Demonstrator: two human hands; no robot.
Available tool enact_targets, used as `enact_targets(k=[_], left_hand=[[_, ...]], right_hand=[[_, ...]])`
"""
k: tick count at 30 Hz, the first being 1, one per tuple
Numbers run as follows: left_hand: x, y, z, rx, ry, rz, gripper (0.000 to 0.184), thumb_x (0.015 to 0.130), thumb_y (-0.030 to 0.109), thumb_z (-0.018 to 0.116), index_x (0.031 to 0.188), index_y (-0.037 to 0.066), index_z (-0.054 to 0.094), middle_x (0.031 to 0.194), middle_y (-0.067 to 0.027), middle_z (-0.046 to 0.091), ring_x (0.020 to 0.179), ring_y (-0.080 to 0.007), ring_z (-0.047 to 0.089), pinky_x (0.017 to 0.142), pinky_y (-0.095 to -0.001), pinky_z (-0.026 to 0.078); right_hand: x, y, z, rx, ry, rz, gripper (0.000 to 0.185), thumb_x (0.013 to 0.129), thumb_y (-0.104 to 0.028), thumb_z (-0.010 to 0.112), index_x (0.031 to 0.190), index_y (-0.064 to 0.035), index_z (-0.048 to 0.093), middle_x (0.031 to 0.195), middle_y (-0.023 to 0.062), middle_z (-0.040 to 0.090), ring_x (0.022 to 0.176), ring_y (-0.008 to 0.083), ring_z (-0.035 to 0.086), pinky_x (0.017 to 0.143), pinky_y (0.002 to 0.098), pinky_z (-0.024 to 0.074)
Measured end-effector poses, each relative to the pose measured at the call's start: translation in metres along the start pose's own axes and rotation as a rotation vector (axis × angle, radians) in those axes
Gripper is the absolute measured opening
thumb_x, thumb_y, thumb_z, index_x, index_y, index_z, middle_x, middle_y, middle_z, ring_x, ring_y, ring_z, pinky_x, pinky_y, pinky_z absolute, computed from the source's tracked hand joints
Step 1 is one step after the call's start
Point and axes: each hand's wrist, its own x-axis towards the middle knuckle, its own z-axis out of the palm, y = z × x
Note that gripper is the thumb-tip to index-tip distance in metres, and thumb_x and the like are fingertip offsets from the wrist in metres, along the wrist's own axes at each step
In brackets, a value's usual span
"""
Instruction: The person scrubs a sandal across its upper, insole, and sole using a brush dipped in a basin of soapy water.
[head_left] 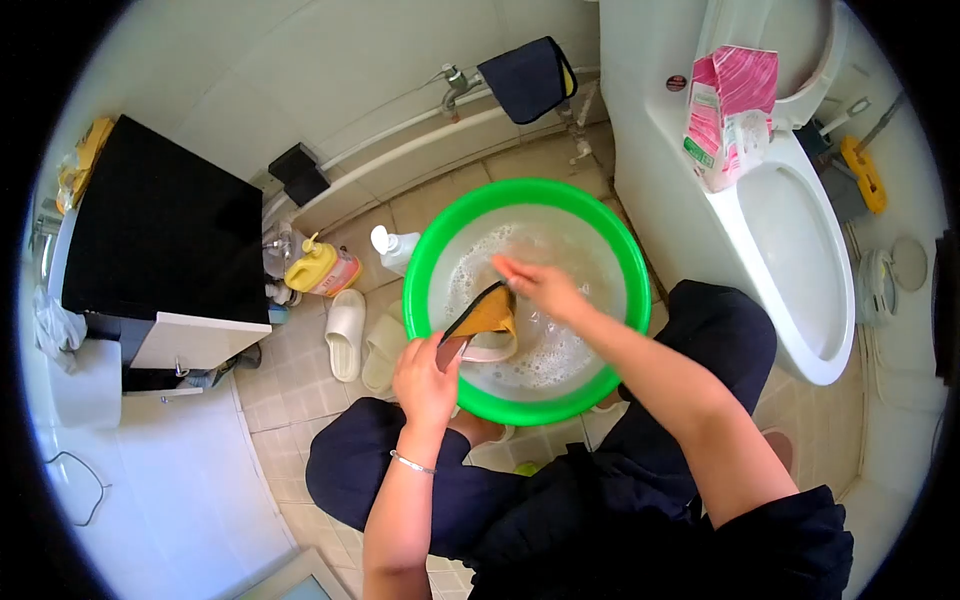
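Observation:
My left hand is closed on a tan shoe-like item with dark edging and a pale band that looks like a sole. It is held tilted over the near left part of a green-rimmed basin. Cloudy, foamy water fills the basin. My right hand is over the water at the item's upper end, fingers drawn together and slightly blurred. Whether those fingers grip its edge or something small, I cannot make out.
Left of the basin are a white bottle, a yellow jug and pale slippers. A black-topped cabinet stands farther left. On the right, a pink-and-white package lies on the toilet. A dark cloth hangs near a tap.

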Motion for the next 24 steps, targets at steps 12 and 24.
enact_targets(k=[12, 24], left_hand=[[0.003, 0.013, 0.015, 0.01, 0.049, 0.05, 0.039, 0.064, 0.01, 0.076, 0.1, 0.004, 0.063, 0.09, -0.0119, 0.061, 0.088, -0.0324, 0.058, 0.077, -0.0412, 0.047], [-0.007, 0.011, 0.01, -0.009, 0.049, 0.033, 0.039, 0.064, 0.011, 0.076, 0.1, 0.005, 0.064, 0.091, -0.0127, 0.062, 0.087, -0.0326, 0.058, 0.077, -0.0408, 0.047]], right_hand=[[-0.046, -0.031, 0.04, -0.632, 0.02, -0.43, 0.033, 0.092, -0.019, 0.049, 0.124, -0.0155, 0.056, 0.127, 0.0066, 0.055, 0.106, 0.0272, 0.059, 0.091, 0.0352, 0.0478], [-0.024, -0.008, 0.016, -0.493, 0.087, -0.439, 0.034, 0.093, -0.018, 0.047, 0.126, -0.014, 0.054, 0.129, 0.0095, 0.053, 0.111, 0.0302, 0.056, 0.095, 0.0375, 0.0455]])
